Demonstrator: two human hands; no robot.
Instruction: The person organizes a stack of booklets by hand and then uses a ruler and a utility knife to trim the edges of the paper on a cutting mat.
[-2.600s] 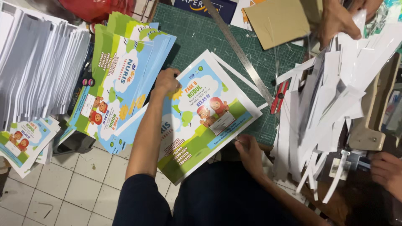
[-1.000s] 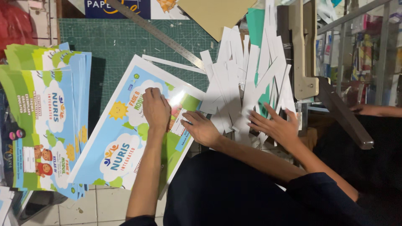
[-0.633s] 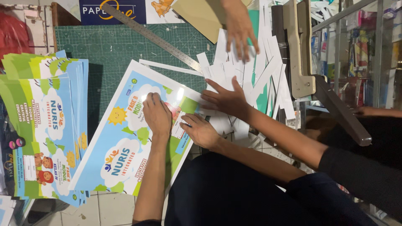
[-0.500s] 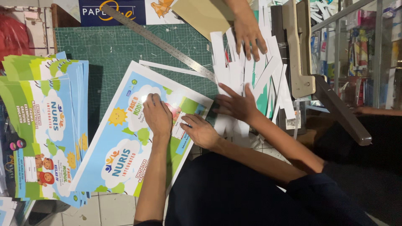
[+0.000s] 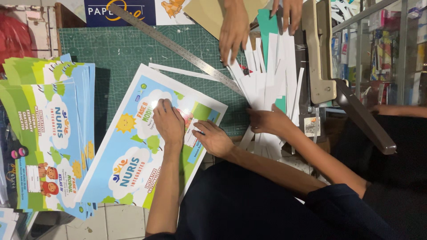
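Observation:
A colourful printed sheet (image 5: 133, 155) lies on the green cutting mat (image 5: 111, 49), its lower end hanging over the edge. My left hand (image 5: 169, 122) presses flat on the middle of the sheet. Beside it, my right hand (image 5: 214, 138) rests on the sheet's right edge with its fingers curled. A thin dark tip shows under them, and I cannot tell what it is. Just right of my hands, another person's hand (image 5: 267, 122) lies on a heap of white paper strips (image 5: 271, 89).
A long steel ruler (image 5: 173, 44) lies slantwise across the mat. A stack of the same printed sheets (image 5: 49, 133) sits at the left. Two more hands (image 5: 235, 29) of a co-worker gather strips at the top. A paper trimmer (image 5: 320, 58) with a dark lever stands at the right.
Both my hands stay on the sheet. The hand beside mine has slid lower on the strips, and the hands at the top have pulled strips upward.

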